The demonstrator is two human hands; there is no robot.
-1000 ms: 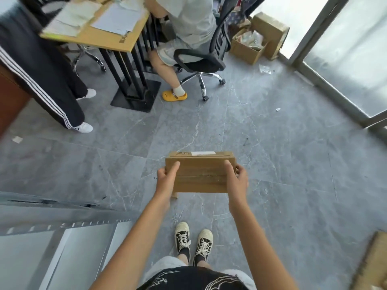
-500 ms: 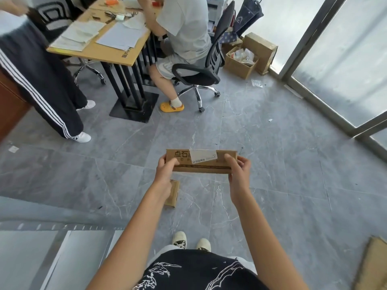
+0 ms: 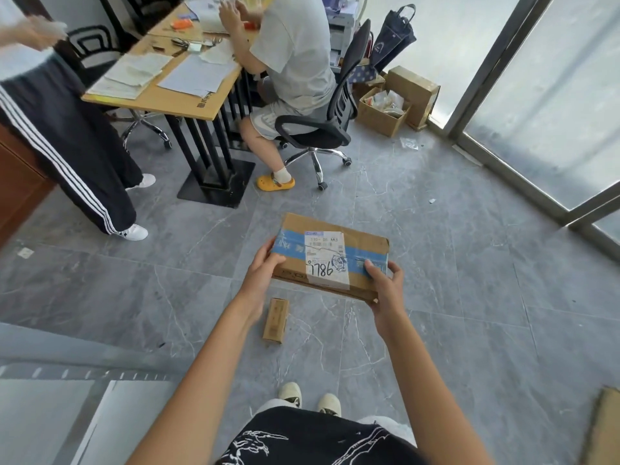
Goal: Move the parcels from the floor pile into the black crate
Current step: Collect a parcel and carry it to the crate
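I hold a flat cardboard parcel (image 3: pixel 362 245) with blue tape and a white shipping label at waist height, label side up. My left hand (image 3: pixel 261 273) grips its left end and my right hand (image 3: pixel 385 283) grips its right near corner. A small narrow cardboard box (image 3: pixel 275 319) lies on the grey floor below the parcel, just ahead of my feet. No black crate is in view.
A person sits on an office chair (image 3: pixel 322 129) at a wooden desk (image 3: pixel 174 99) ahead. Another person in striped black trousers (image 3: pixel 67 142) stands at the left. Cardboard boxes (image 3: pixel 396 102) sit by the glass doors (image 3: pixel 550 105). Flat cardboard (image 3: pixel 604 427) lies at bottom right.
I have turned the parcel from edge-on to label side up and tilted it. The view has lifted, and the small box on the floor has come into sight.
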